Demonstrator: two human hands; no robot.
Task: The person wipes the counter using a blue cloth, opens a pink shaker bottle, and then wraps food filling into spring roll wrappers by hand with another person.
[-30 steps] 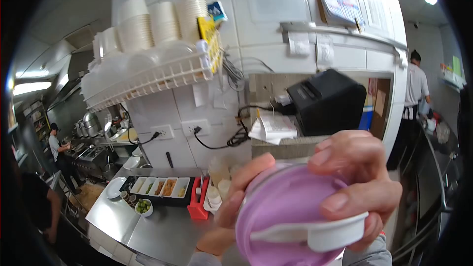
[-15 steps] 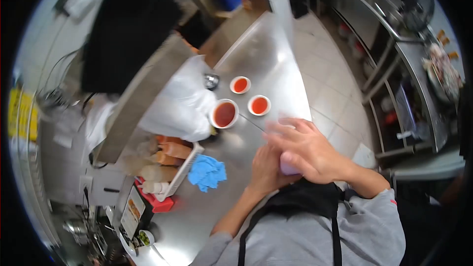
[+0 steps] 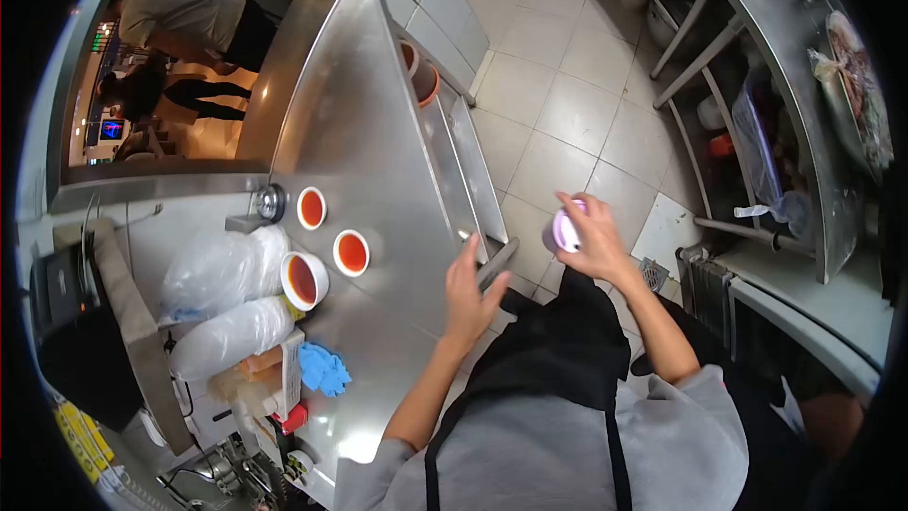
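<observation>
My right hand (image 3: 598,238) grips a small container with a purple lid (image 3: 567,230), held over the tiled floor beside the counter. My left hand (image 3: 468,298) is empty, fingers apart, above the edge of the steel counter (image 3: 397,189). On the counter to its left stand a larger white bowl of dark red liquid (image 3: 303,281) and two smaller white cups of orange-red sauce, one nearer (image 3: 352,253) and one farther (image 3: 311,208). A crumpled blue cloth (image 3: 323,370) lies below the bowl.
Plastic bags (image 3: 227,274) and a basket of bottles (image 3: 284,374) line the counter's left side. Through an opening at upper left, people (image 3: 194,14) are visible. Steel shelving (image 3: 785,114) stands at the right. Terracotta-coloured pots (image 3: 423,80) sit below the counter edge.
The view has swung down and right from the wall to the counter and floor. My hands, both at the purple container before, have separated; my left hand has let go of it.
</observation>
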